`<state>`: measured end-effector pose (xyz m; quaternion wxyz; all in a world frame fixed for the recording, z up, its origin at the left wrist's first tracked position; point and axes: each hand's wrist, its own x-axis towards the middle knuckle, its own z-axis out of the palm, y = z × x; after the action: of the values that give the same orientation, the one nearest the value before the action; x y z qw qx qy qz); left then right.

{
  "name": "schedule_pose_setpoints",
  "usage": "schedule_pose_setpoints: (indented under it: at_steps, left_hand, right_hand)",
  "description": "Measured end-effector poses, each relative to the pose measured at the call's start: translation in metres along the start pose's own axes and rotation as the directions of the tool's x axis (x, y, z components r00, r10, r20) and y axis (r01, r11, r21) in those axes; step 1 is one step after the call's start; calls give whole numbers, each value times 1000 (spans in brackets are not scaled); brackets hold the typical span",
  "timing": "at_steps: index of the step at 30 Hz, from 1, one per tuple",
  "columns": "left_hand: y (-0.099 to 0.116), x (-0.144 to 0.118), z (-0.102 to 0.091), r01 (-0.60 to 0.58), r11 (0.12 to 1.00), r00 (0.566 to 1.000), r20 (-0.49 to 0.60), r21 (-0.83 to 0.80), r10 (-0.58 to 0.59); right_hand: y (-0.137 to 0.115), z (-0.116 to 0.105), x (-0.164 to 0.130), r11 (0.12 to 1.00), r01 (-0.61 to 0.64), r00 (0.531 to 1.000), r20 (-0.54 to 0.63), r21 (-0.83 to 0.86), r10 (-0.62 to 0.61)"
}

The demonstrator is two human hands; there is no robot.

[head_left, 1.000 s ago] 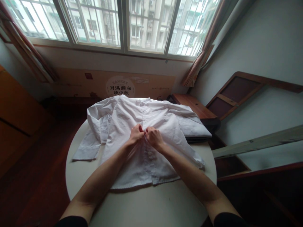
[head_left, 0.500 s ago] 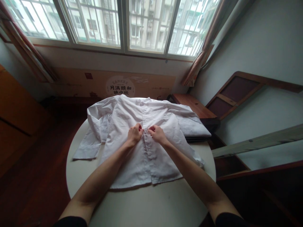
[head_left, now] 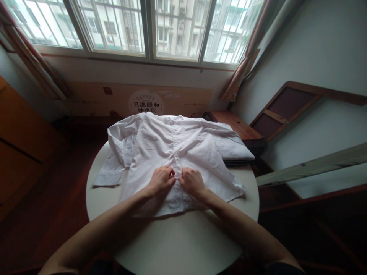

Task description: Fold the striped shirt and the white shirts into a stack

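A white button-up shirt (head_left: 155,139) lies front side up on a round white table (head_left: 183,244), its collar toward the window. My left hand (head_left: 163,178) pinches the front placket from the left, a little below the shirt's middle. Just across from it, my right hand (head_left: 192,181) has its fingers closed on the placket's other side. Both hands rest close together with a small gap between them. Any button between the fingertips is too small to make out. One sleeve is bent down at the left; the other spreads to the right.
A dark flat stack (head_left: 237,162) sits under cloth at the table's right edge. Beyond are a wooden cabinet (head_left: 232,124) and a printed cardboard panel (head_left: 183,99) below the barred window. A wooden rail (head_left: 312,164) runs along the right.
Both hands have moved down the placket toward the shirt's hem, and the cloth there has been drawn with them. The hem now lies slightly higher in view.
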<state>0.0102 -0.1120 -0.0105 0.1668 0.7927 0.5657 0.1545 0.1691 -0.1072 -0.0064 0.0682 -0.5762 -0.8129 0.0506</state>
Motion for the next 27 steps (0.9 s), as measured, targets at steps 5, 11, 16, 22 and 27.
schedule_pose_setpoints:
  at_steps: [5, 11, 16, 22, 27]
  left_hand:
    - [9, 8, 6, 94, 995, 995, -28, 37, -93]
    - [11, 15, 10, 143, 989, 989, -49, 43, -141]
    - [9, 20, 2, 179, 981, 983, 54, -73, -175]
    - [4, 19, -4, 200, 956, 979, 75, -213, -189]
    - [6, 18, 3, 196, 963, 981, 31, -188, -193]
  right_hand:
    - [15, -1, 10, 953, -82, 996, -11, 291, 89]
    - [24, 3, 10, 646, -184, 978, 75, 741, 193]
    - [21, 6, 11, 461, -262, 961, 185, 848, 206]
    - [13, -1, 9, 718, -108, 981, -44, 688, 190]
    - [5, -4, 5, 806, -73, 980, -110, 588, 169]
